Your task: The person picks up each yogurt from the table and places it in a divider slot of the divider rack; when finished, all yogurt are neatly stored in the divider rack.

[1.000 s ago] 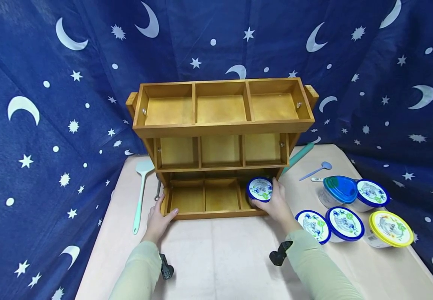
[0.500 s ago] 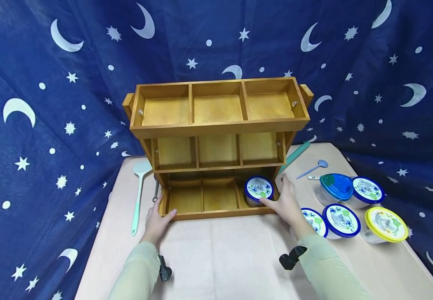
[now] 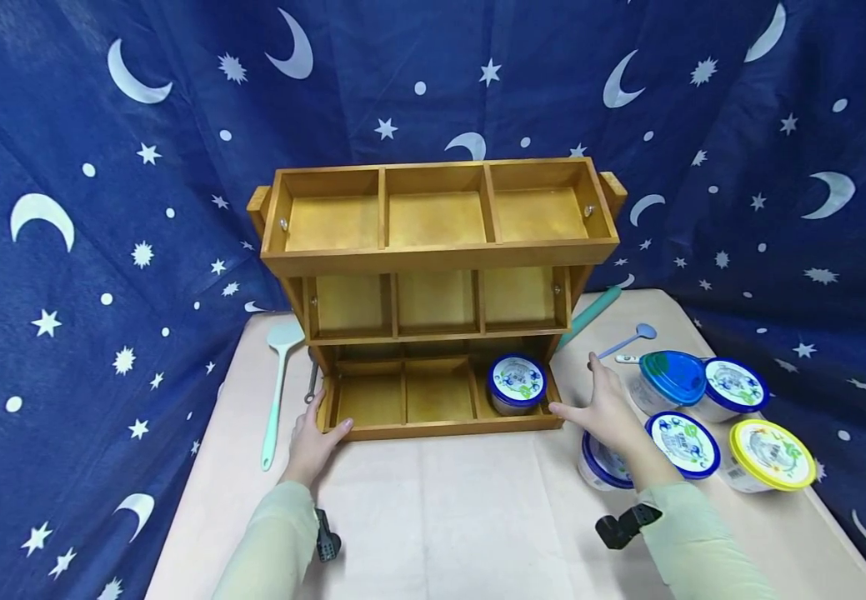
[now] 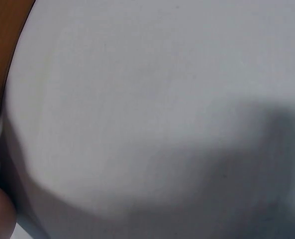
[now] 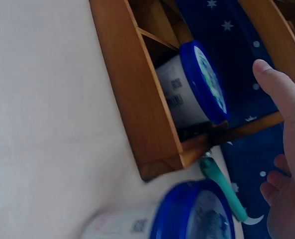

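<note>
A wooden three-tier organizer [image 3: 440, 257] stands at the back of the table. In its bottom tier's right compartment sits a round tub with a blue-rimmed lid [image 3: 518, 380], also visible in the right wrist view as a white tub [image 5: 181, 92]. My left hand [image 3: 311, 443] rests on the organizer's lower left corner, thumb along the front. Just right of the organizer, my right hand [image 3: 613, 412] is spread and holds nothing, above a blue-lidded tub [image 3: 607, 463]. In the right wrist view the right hand [image 5: 291, 144] shows at the right edge with its thumb extended.
On the right stand more tubs: one with a blue-rimmed lid [image 3: 683, 444], one with a yellow lid [image 3: 773, 454], one with a translucent blue lid [image 3: 674, 377]. A blue spoon [image 3: 631, 340] and teal handle [image 3: 592, 316] lie behind; a mint spatula [image 3: 278, 392] lies left.
My right hand has let go of the tub in the bottom right compartment and moved right, toward the tubs on the table. The left hand has stayed at the organizer's corner.
</note>
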